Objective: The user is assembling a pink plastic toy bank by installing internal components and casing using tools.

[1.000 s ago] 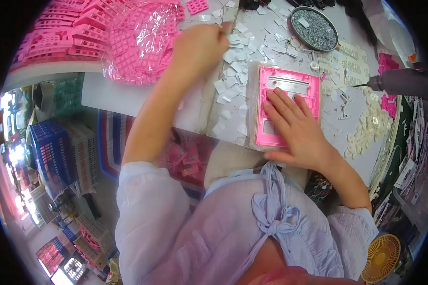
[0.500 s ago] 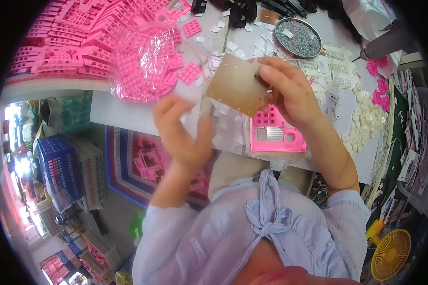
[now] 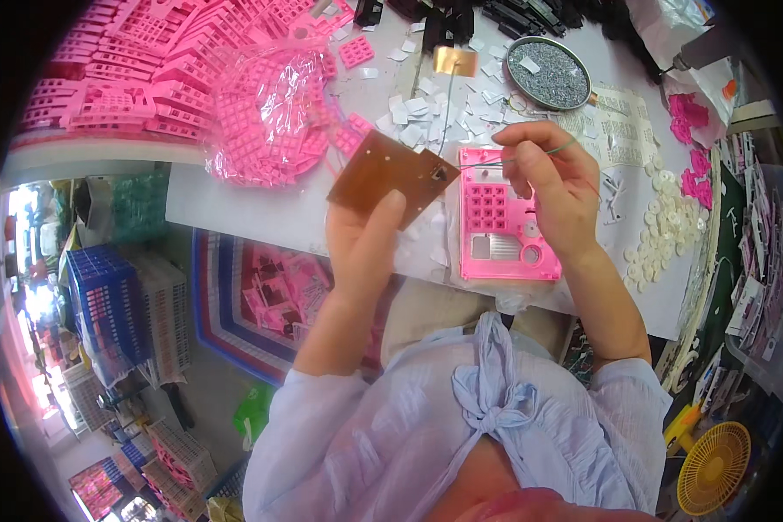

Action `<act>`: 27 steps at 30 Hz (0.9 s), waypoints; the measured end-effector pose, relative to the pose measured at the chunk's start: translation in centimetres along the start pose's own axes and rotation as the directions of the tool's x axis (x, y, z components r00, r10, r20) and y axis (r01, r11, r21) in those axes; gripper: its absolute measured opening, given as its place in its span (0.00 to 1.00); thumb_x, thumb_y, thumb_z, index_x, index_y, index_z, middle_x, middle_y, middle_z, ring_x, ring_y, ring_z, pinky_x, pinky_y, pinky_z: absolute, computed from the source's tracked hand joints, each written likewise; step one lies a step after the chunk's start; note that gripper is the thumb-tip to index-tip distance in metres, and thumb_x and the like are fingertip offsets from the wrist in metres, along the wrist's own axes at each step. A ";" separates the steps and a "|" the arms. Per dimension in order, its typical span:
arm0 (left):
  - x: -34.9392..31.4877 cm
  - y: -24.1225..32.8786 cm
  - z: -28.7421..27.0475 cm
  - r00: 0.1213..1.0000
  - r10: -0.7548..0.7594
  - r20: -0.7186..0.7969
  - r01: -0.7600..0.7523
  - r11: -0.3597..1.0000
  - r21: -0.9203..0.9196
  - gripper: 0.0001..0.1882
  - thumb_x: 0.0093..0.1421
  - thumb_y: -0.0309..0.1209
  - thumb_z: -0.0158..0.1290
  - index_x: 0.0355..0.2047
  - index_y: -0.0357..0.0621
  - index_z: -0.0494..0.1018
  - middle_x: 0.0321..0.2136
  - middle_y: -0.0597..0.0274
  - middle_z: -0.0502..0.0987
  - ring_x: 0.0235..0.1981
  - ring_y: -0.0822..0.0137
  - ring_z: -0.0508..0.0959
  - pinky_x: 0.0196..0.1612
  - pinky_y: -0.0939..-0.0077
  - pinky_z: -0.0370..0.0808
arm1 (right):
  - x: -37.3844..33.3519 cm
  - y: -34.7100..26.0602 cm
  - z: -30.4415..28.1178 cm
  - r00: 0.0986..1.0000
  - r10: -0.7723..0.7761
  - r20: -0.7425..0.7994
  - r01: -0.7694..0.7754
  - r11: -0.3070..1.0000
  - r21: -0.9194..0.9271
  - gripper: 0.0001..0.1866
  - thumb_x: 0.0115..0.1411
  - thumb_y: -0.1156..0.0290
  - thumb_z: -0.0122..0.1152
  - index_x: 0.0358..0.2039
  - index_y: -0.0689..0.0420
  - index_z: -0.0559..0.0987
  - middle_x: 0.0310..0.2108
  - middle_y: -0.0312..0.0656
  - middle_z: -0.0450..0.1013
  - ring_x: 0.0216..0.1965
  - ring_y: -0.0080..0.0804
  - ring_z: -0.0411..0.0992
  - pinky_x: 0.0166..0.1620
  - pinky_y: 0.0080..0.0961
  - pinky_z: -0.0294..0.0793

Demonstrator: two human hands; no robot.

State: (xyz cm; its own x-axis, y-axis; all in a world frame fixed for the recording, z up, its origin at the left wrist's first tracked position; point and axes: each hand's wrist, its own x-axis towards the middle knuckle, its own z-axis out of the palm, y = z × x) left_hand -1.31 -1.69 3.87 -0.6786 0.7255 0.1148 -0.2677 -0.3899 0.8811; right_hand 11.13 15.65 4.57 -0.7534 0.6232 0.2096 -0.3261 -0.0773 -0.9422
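Observation:
My left hand [image 3: 363, 244] is closed on the edge of a brown circuit board [image 3: 370, 174], thumb lying across its face. The board is tilted above the table, with a small dark component near its right corner. Thin wires run off it; one leads up to a small gold-coloured metal plate [image 3: 455, 62]. Between thumb and fingers of my right hand [image 3: 555, 178] is a thin green wire [image 3: 494, 163] stretching from the board's right corner. Just below that hand lies a pink plastic casing [image 3: 487, 248] with square holes and a round opening, partly hidden by the hand.
At the left are heaped pink casings [image 3: 104, 104] and a clear bag [image 3: 270, 113] of pink keypads. White paper pieces [image 3: 413, 109] are scattered mid-table. A round tin [image 3: 548, 74] of small metal parts stands beyond, white discs [image 3: 657, 230] lie right, and a screwdriver [image 3: 700, 52] hangs at upper right.
The circuit board has passed from my right hand to my left and moved left, its brown face now showing. My right hand now pinches the green wire, and the casing is more exposed.

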 end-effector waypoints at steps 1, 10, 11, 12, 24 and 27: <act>0.2 0.1 0.1 0.998 -0.024 0.064 0.025 0.999 -0.021 0.21 0.66 0.23 0.50 0.59 0.32 0.65 0.49 0.49 0.77 0.44 0.62 0.80 0.49 0.69 0.77 | 0.0 0.1 0.4 0.994 -0.094 -0.050 0.093 0.995 -0.020 0.13 0.67 0.64 0.62 0.43 0.61 0.81 0.27 0.31 0.73 0.26 0.13 0.66 0.30 0.14 0.65; -0.7 -1.0 0.7 0.998 -0.003 0.059 0.000 0.999 0.051 0.17 0.69 0.25 0.45 0.56 0.30 0.65 0.43 0.47 0.79 0.35 0.61 0.81 0.41 0.67 0.79 | 2.5 0.5 1.8 0.844 0.473 0.254 -0.530 0.810 0.253 0.10 0.65 0.64 0.64 0.36 0.58 0.81 0.22 0.31 0.72 0.18 0.12 0.61 0.20 0.14 0.55; -0.8 -1.0 0.8 0.999 0.024 0.040 -0.026 0.999 0.041 0.18 0.69 0.25 0.45 0.57 0.31 0.64 0.43 0.48 0.79 0.35 0.62 0.80 0.41 0.68 0.79 | 2.4 0.7 1.9 0.829 0.486 0.277 -0.553 0.790 0.267 0.11 0.65 0.63 0.63 0.35 0.58 0.81 0.21 0.31 0.72 0.17 0.12 0.60 0.19 0.14 0.54; -0.6 -1.0 0.6 0.991 0.057 0.123 -0.067 0.994 0.081 0.17 0.70 0.27 0.45 0.56 0.29 0.65 0.43 0.46 0.79 0.34 0.60 0.81 0.39 0.66 0.80 | 2.1 1.1 1.9 0.788 0.527 0.318 -0.606 0.755 0.251 0.11 0.65 0.62 0.62 0.35 0.58 0.81 0.20 0.31 0.71 0.16 0.12 0.59 0.19 0.14 0.53; -1.9 0.4 -1.4 0.980 -0.134 0.149 0.107 0.979 0.175 0.15 0.72 0.25 0.42 0.55 0.28 0.63 0.40 0.47 0.79 0.33 0.64 0.81 0.36 0.71 0.80 | -11.1 -4.3 -7.8 0.837 0.501 -0.220 -0.545 0.801 -0.248 0.16 0.66 0.75 0.53 0.54 0.60 0.75 0.16 0.31 0.68 0.16 0.14 0.61 0.21 0.15 0.58; -2.2 0.9 -1.1 0.946 -0.265 0.185 0.225 0.951 0.211 0.15 0.71 0.24 0.43 0.56 0.29 0.63 0.40 0.48 0.79 0.34 0.65 0.81 0.37 0.71 0.80 | -17.7 -8.2 -13.4 0.590 0.774 -0.230 -0.701 0.350 -0.621 0.19 0.63 0.76 0.57 0.55 0.60 0.76 0.20 0.37 0.73 0.19 0.20 0.68 0.25 0.18 0.66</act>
State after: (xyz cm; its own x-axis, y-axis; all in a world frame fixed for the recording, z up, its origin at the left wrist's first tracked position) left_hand -0.83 -4.21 3.92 -0.4446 0.8948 -0.0396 -0.2633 -0.0883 0.9606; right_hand 34.81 15.70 5.07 -0.5656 0.4869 -0.6656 0.7688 0.0192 -0.6392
